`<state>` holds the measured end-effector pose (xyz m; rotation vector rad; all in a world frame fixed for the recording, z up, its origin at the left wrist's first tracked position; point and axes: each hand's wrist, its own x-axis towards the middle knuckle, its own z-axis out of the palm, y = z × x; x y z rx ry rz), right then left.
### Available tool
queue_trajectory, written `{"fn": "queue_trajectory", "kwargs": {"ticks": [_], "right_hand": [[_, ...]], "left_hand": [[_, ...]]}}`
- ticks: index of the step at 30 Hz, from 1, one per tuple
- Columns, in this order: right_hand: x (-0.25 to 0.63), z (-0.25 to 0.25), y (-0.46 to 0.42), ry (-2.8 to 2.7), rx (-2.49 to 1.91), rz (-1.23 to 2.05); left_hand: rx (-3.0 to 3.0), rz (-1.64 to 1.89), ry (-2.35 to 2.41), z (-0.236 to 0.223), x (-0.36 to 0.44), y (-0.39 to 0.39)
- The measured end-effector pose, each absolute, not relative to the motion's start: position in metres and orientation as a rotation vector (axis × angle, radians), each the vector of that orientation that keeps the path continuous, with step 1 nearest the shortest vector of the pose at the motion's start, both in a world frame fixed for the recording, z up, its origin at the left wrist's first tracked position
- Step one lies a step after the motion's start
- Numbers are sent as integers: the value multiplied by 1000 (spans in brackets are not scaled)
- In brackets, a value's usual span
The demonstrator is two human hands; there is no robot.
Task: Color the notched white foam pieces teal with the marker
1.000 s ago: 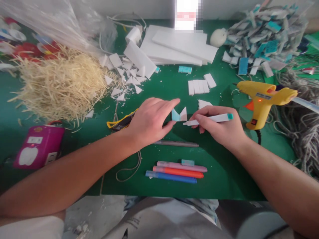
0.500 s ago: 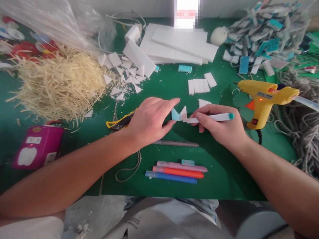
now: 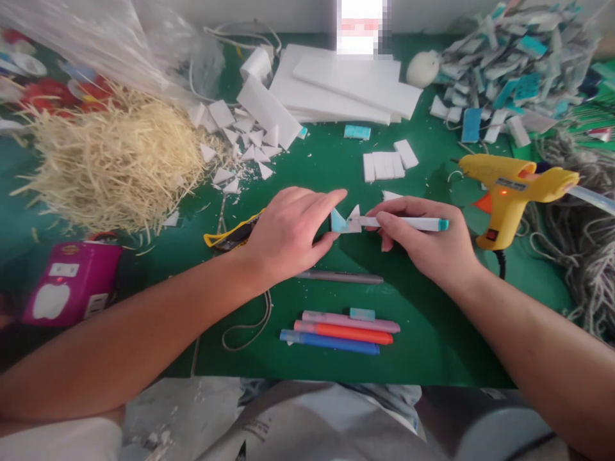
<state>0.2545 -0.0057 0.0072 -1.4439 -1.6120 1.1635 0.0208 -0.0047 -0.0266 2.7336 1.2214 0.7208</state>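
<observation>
Between the thumb and fingers of my left hand [image 3: 293, 230] sits a small white foam piece [image 3: 354, 221] with pointed corners, its left part coloured light blue. My right hand [image 3: 423, 234] grips a white marker [image 3: 413, 223] with a teal end, its tip at the foam piece's right side. Another white foam scrap [image 3: 391, 195] lies just behind my right fingers. A yellow utility knife [image 3: 233, 235] is partly hidden behind my left hand. A grey pen [image 3: 346, 277] lies in front of my hands.
Nearer me lie pink [image 3: 384, 325], orange [image 3: 346, 331] and blue [image 3: 331, 342] markers and a teal cap [image 3: 362, 314]. A yellow glue gun [image 3: 509, 186] stands right, straw [image 3: 115, 166] is heaped left, foam sheets [image 3: 341, 83] lie behind, and a magenta power box [image 3: 72, 282] sits left.
The marker in my right hand has shifted slightly up, its tip now higher on the foam piece. My left hand has stayed in place.
</observation>
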Motion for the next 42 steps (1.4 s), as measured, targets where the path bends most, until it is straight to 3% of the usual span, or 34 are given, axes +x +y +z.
{"fn": "queue_trajectory", "kwargs": {"ticks": [42], "right_hand": [[254, 6, -6, -1580, -1440, 1180]], "left_hand": [[2775, 794, 1199, -29, 21, -3]]}}
